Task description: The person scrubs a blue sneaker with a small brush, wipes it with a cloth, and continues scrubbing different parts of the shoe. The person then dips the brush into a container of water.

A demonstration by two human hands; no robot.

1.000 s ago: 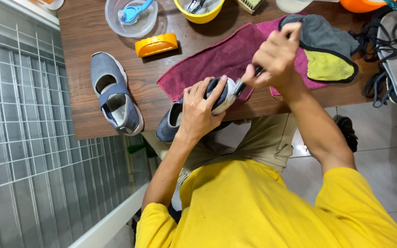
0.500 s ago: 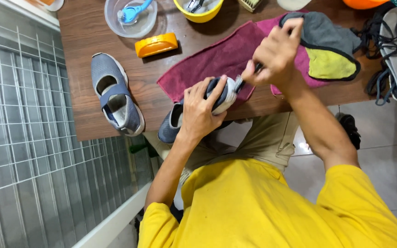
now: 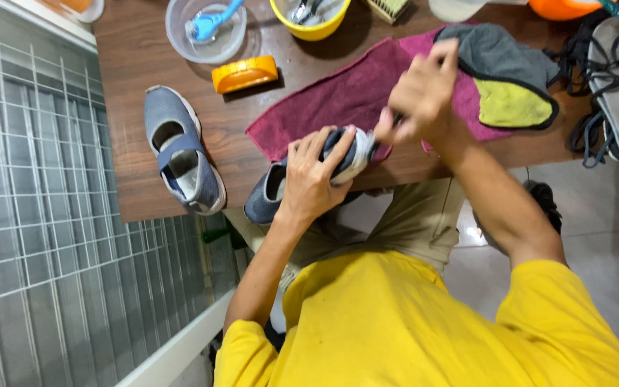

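Grey shoe [image 3: 302, 175] – left hand [image 3: 313, 179] grips it | right hand [image 3: 424, 89] pinched at toe | clear bowl [image 3: 180, 36] – blue brush [image 3: 209, 21]

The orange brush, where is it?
In the head view, the orange brush lies on the brown table, between the clear bowl and the maroon towel.

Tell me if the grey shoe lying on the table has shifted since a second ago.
No. The grey shoe lies in the same spot beside the orange brush, near the table edge.
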